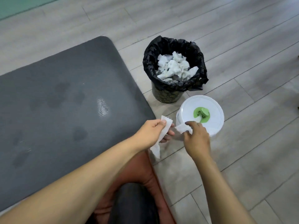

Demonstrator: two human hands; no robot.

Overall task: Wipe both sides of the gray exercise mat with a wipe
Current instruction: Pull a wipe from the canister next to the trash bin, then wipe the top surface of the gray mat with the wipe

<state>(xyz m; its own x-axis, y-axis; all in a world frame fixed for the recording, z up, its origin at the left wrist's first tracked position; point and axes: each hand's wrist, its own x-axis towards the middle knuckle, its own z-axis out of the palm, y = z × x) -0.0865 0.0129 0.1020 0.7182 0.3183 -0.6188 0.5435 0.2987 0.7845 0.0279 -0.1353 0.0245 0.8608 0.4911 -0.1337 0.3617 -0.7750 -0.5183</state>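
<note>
At nine o'clock from our hands lies the gray exercise mat (64, 102), flat on the pale plank floor (242, 62). Its matte, finely grained surface is blotched with darker patches, its far corner is rounded, and its right edge runs near the bin and tub. Our left hand (150, 131) pinches a crinkled white wipe (155, 149) that hangs limp below the fingers, while our right hand (196, 141), at three o'clock of it, pinches a second sheet (182, 127) drawn from the green spout (201, 113) of the round white tub (215, 120). At twelve o'clock a bin (149, 62) with a glossy black liner is heaped with crumpled wipes (176, 67), and open floor spreads beyond it toward two o'clock.
</note>
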